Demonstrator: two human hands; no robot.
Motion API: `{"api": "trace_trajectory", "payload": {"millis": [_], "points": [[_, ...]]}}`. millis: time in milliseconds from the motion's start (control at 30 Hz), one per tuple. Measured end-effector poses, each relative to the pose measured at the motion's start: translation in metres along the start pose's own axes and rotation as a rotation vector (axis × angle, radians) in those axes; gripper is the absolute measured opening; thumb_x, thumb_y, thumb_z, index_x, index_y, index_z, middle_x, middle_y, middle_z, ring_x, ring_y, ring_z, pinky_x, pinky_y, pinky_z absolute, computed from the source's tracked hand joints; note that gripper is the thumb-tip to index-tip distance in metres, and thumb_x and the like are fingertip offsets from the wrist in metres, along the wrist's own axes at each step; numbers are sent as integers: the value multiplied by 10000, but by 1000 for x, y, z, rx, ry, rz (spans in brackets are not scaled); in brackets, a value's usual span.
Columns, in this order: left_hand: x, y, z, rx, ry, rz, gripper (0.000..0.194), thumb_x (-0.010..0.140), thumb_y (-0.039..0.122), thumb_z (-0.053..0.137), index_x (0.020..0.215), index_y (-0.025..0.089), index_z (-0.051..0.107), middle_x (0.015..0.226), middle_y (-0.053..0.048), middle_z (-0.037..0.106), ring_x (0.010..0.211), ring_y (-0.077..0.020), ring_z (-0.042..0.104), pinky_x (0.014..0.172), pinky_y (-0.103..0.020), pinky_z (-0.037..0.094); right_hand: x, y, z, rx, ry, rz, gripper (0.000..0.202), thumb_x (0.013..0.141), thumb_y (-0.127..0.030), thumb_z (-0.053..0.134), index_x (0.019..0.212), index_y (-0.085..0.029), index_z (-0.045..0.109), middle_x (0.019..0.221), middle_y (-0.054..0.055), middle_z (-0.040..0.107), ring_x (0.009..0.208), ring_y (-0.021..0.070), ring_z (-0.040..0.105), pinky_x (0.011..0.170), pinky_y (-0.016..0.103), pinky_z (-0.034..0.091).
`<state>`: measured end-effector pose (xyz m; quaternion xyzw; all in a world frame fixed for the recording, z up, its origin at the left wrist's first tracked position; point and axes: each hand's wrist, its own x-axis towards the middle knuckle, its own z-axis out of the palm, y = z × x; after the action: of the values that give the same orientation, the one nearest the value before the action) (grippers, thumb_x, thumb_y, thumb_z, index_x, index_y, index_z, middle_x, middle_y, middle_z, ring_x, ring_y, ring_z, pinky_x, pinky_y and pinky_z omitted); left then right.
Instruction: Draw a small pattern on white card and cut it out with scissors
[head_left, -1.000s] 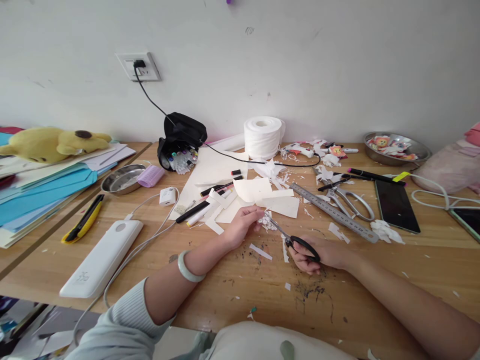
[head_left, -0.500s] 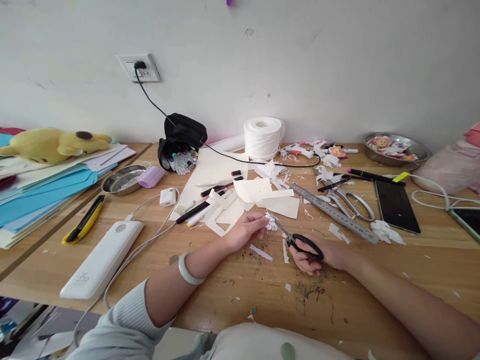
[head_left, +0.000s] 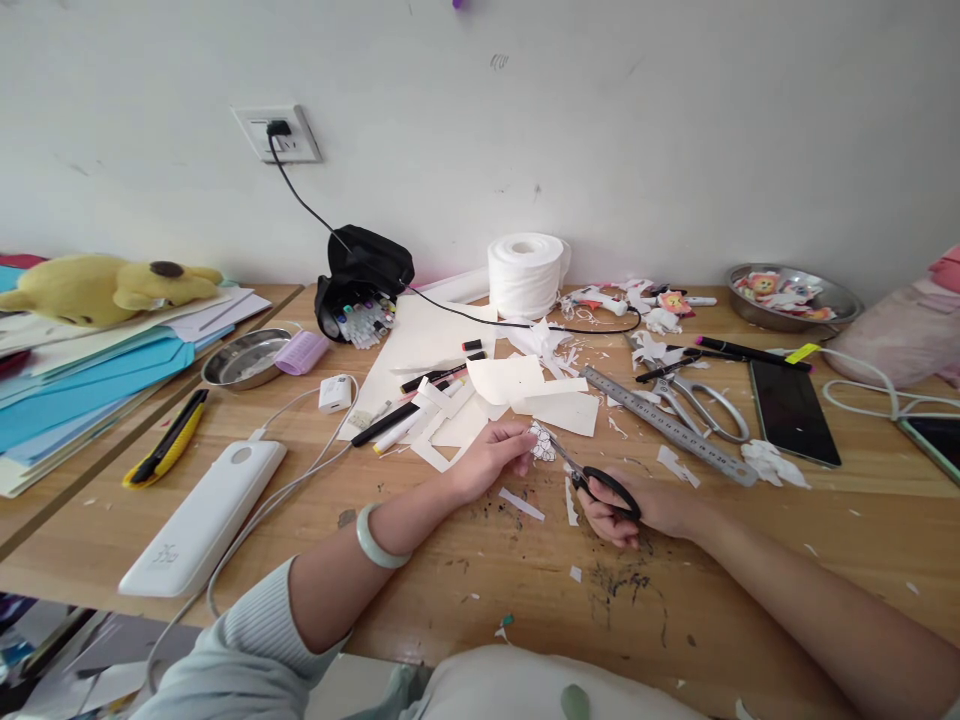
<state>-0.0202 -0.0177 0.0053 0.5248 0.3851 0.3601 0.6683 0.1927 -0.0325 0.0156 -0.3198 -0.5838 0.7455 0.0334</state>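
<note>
A pale, lightly scuffed wall is standing behind a wooden table, and a socket is carrying a black plug. At the centre, the left hand is pinching a small paper piece printed or drawn with dark outlines; thumb and fingers are closing narrowly on its left edge, presumably so that the opposite side is lying free towards the blades. The right hand is gripping the black-handled scissors, its fingers curling about the loops, and the tips are pointing up and leftward at the paper. Whether the blades are touching the paper is too small to tell. Both hands are working low over the table, an arrangement probably favouring steadiness.

White scraps are lying just beside the hands, one strip resting below the paper piece, while dark stains are marking the wood nearer the body. Beyond the hands, larger cream sheets are overlapping near some markers. A steel ruler is slanting to the right, probably set aside within reach. A white roll is standing upright near the wall, and a black pouch is lying open with pens showing. Farther left, a power bank and a yellow knife are lying well apart from the hands.
</note>
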Motion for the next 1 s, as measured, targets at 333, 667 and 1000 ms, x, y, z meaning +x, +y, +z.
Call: {"api": "trace_trajectory", "payload": {"millis": [333, 667, 1000], "points": [[-1, 2, -4, 80, -20, -15, 392, 729, 470, 573, 503, 174, 449, 453, 27, 442, 459, -88, 347, 514, -259, 258, 0, -2, 3, 65, -6, -34, 548, 742, -722, 428, 598, -205, 322, 378, -102, 304, 359, 55, 297, 400, 207, 344], [1, 0, -2, 21, -9, -5, 356, 730, 410, 576, 493, 170, 462, 450, 29, 444, 458, -88, 365, 521, -264, 254, 1, 1, 1, 15, -2, -25, 560, 730, -746, 412, 615, -205, 325, 386, -94, 331, 358, 59, 318, 395, 206, 347], [1, 1, -1, -9, 37, -3, 333, 713, 402, 589, 510, 165, 474, 462, 27, 458, 464, -86, 381, 511, -254, 267, 0, -6, 3, 13, 21, 16, 587, 683, -780, 422, 600, -208, 318, 379, -96, 319, 360, 59, 310, 403, 213, 346]]}}
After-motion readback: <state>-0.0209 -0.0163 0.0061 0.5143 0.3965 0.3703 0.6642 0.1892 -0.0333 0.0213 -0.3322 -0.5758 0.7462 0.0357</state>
